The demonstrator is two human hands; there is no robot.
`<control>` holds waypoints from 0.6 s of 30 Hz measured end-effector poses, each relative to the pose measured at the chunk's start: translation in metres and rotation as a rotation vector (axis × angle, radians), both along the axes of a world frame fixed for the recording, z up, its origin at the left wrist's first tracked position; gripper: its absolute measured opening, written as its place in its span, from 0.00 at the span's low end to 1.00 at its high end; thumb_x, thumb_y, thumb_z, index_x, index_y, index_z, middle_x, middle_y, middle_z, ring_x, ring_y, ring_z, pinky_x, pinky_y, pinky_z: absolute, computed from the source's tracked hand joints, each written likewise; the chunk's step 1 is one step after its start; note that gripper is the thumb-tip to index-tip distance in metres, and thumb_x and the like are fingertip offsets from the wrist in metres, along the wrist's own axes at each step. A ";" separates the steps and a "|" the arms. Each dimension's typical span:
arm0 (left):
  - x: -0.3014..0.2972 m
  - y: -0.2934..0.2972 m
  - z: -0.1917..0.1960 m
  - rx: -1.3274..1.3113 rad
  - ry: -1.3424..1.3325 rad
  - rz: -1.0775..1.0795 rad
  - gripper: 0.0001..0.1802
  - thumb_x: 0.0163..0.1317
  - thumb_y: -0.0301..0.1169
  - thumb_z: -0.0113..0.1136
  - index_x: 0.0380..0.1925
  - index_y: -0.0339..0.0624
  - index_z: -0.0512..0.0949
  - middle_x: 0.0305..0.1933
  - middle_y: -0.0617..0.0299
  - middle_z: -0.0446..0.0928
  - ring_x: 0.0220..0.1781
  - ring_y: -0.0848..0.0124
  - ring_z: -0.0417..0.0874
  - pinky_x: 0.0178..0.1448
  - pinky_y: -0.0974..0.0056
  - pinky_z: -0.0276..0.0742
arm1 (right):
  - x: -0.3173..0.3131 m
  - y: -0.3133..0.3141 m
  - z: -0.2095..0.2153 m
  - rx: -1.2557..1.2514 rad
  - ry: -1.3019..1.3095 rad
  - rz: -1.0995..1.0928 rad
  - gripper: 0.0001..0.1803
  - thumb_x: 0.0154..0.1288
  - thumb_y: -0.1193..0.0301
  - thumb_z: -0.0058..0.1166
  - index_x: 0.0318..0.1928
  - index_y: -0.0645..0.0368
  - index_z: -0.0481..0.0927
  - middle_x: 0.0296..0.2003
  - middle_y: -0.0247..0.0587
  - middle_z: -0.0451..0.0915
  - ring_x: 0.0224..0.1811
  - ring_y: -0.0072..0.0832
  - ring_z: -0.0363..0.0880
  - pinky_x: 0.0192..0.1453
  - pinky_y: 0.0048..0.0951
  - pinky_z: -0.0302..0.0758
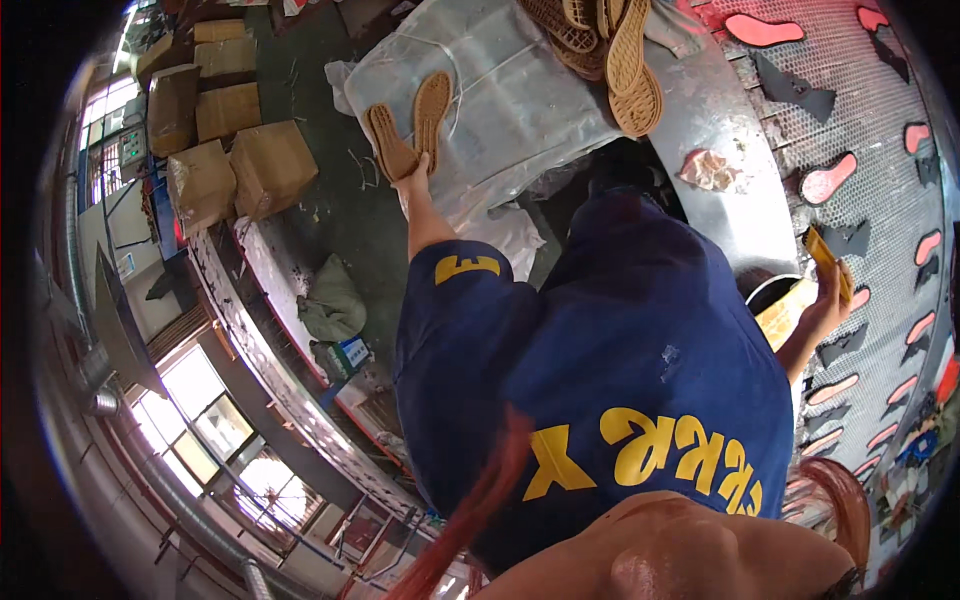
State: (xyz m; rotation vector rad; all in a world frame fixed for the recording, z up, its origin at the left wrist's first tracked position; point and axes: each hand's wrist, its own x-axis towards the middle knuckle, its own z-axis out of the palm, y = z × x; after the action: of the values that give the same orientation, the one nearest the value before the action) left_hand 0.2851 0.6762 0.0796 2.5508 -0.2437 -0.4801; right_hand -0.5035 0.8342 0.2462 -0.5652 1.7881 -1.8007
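Observation:
My left hand point(414, 178) reaches out to the left and is closed on the near ends of two tan shoe soles, a left one point(388, 140) and a right one point(432, 112). Both are over a sheet of clear plastic point(510, 90). Out to the right, my right hand point(832, 292) is wrapped round a flat yellow tool point(826, 262) with a jagged dark edge; its exact kind is not clear. Beside that wrist stands an open container point(788, 312) with something yellow inside. More tan soles point(628, 60) are piled at the far middle.
A mesh conveyor belt point(775, 120) with pink insoles and dark pieces runs along the right. Crumpled paper point(712, 170) lies on the metal tabletop point(715, 225). Cardboard boxes point(272, 170) are stacked at the far left, with a greenish sack point(333, 300) on the left.

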 end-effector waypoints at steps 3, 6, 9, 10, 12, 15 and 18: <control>-0.002 -0.009 0.001 -0.143 -0.029 -0.010 0.58 0.39 0.43 0.79 0.66 0.30 0.56 0.68 0.46 0.61 0.66 0.55 0.66 0.69 0.56 0.65 | 0.005 -0.003 -0.001 0.061 0.015 0.053 0.15 0.65 0.77 0.55 0.51 0.71 0.76 0.46 0.49 0.78 0.47 0.36 0.80 0.52 0.31 0.80; -0.004 -0.023 0.015 -0.087 0.120 0.153 0.47 0.45 0.43 0.75 0.61 0.30 0.64 0.62 0.48 0.70 0.62 0.58 0.72 0.64 0.53 0.71 | 0.021 -0.024 0.012 0.099 0.033 0.107 0.12 0.66 0.77 0.53 0.48 0.71 0.77 0.46 0.48 0.78 0.48 0.35 0.80 0.53 0.30 0.80; -0.011 -0.021 0.027 -0.613 0.493 0.039 0.33 0.54 0.36 0.70 0.57 0.31 0.69 0.59 0.50 0.73 0.59 0.58 0.75 0.61 0.52 0.74 | 0.029 -0.041 0.021 0.088 0.056 0.150 0.12 0.66 0.78 0.53 0.49 0.70 0.76 0.46 0.47 0.79 0.48 0.33 0.80 0.53 0.29 0.79; 0.000 -0.028 0.030 -0.832 0.731 -0.003 0.31 0.56 0.35 0.68 0.57 0.32 0.69 0.59 0.49 0.73 0.59 0.59 0.75 0.60 0.52 0.75 | 0.032 -0.042 0.022 0.092 0.057 0.144 0.12 0.66 0.78 0.53 0.49 0.70 0.76 0.46 0.47 0.79 0.48 0.33 0.80 0.53 0.29 0.79; 0.006 -0.034 0.025 -0.989 0.901 -0.082 0.28 0.59 0.33 0.65 0.57 0.34 0.70 0.60 0.50 0.72 0.59 0.59 0.75 0.57 0.52 0.75 | 0.036 -0.041 0.024 0.095 0.049 0.143 0.12 0.65 0.79 0.54 0.48 0.70 0.77 0.46 0.46 0.79 0.47 0.32 0.80 0.53 0.28 0.79; 0.000 -0.040 0.017 -0.731 0.730 -0.303 0.28 0.60 0.36 0.65 0.57 0.36 0.71 0.59 0.51 0.73 0.58 0.58 0.75 0.55 0.53 0.74 | 0.035 -0.032 0.017 0.093 0.050 0.109 0.12 0.65 0.78 0.54 0.47 0.72 0.78 0.46 0.47 0.79 0.48 0.33 0.79 0.56 0.29 0.77; -0.021 -0.058 0.022 -0.016 0.121 -0.421 0.32 0.58 0.45 0.66 0.54 0.31 0.73 0.56 0.49 0.74 0.55 0.58 0.76 0.56 0.56 0.72 | 0.037 -0.016 0.013 0.092 0.065 0.076 0.32 0.63 0.80 0.56 0.65 0.69 0.57 0.45 0.49 0.79 0.47 0.32 0.80 0.54 0.30 0.78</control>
State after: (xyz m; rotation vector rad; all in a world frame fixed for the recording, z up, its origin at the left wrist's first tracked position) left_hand 0.2645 0.6180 0.1020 2.4426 -0.7435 -0.7809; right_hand -0.4669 0.8183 0.2589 -0.6528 1.8562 -1.6581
